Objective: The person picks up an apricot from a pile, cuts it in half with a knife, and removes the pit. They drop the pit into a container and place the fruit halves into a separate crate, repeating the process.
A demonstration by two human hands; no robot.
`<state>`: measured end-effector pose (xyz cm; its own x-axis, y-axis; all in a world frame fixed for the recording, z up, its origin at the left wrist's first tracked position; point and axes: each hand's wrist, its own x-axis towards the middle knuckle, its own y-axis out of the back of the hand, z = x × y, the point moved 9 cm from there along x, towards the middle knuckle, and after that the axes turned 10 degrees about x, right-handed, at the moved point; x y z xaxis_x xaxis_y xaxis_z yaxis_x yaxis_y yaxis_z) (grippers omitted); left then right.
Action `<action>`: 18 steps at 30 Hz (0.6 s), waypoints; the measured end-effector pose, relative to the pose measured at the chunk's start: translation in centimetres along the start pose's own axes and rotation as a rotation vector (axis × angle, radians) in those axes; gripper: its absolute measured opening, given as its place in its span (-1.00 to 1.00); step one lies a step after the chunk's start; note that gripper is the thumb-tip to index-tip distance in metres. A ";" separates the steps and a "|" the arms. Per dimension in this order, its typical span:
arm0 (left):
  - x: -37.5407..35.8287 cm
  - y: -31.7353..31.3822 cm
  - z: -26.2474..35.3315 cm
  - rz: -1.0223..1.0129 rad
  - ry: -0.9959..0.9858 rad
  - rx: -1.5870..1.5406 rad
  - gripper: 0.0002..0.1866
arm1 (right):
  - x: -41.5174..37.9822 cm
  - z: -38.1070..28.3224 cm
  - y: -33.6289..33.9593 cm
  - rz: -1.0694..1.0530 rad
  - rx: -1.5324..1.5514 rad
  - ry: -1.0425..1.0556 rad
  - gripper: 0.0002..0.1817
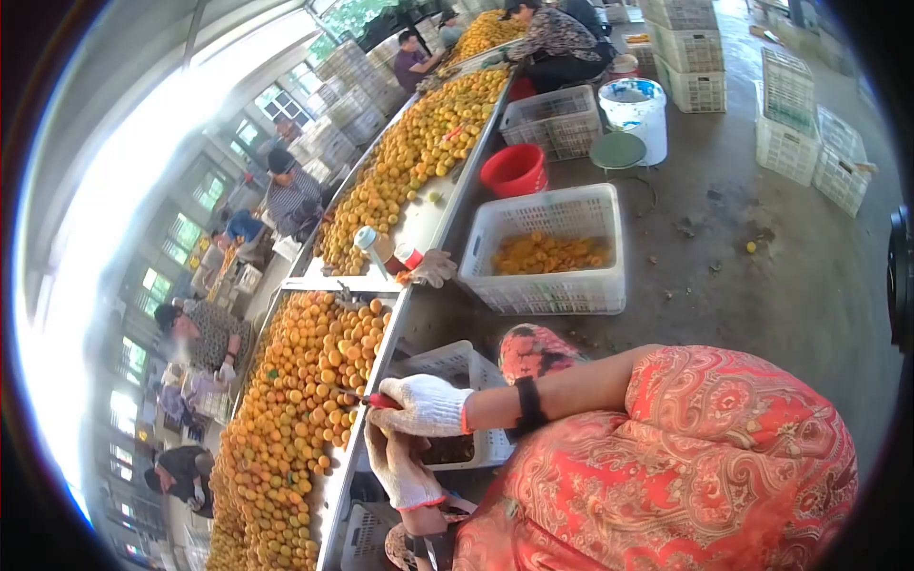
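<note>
My right hand (421,406), in a white knit glove, is closed round the red handle (383,401) of a small tool whose thin metal end points toward the fruit. Just below and touching it, my left hand (405,471), also gloved, has its fingers curled in; what it holds is mostly hidden. Both are at the near edge of a long table (333,481) heaped with orange fruits (276,428). Under the hands stands a white crate (490,445) with dark contents.
A white crate (609,285) holds orange pieces. Beyond it are a red tub (514,171), a green stool (617,149) and a white bucket (647,119). A bottle (367,238) and loose glove (434,268) lie by the table divider. Several people work along tables; crates are stacked behind.
</note>
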<state>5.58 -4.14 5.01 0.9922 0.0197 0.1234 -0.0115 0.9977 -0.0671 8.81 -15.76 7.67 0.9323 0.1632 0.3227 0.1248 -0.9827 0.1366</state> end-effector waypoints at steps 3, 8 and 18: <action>0.1 -0.5 -0.3 -0.028 0.002 0.072 -0.66 | 0.0 -0.2 0.2 -0.019 0.049 -0.082 -0.47; -0.3 -1.5 1.4 0.030 -0.075 0.235 -0.66 | 0.5 0.0 0.4 0.060 0.077 -0.083 -0.49; 0.4 0.0 -0.9 0.055 0.070 0.073 -0.60 | 0.4 -0.8 1.1 0.082 0.001 -0.032 -0.54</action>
<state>6.06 -4.22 4.18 0.9960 0.0727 0.0514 -0.0728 0.9973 0.0004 9.05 -16.69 8.66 0.9497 0.0794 0.3029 0.0479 -0.9928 0.1100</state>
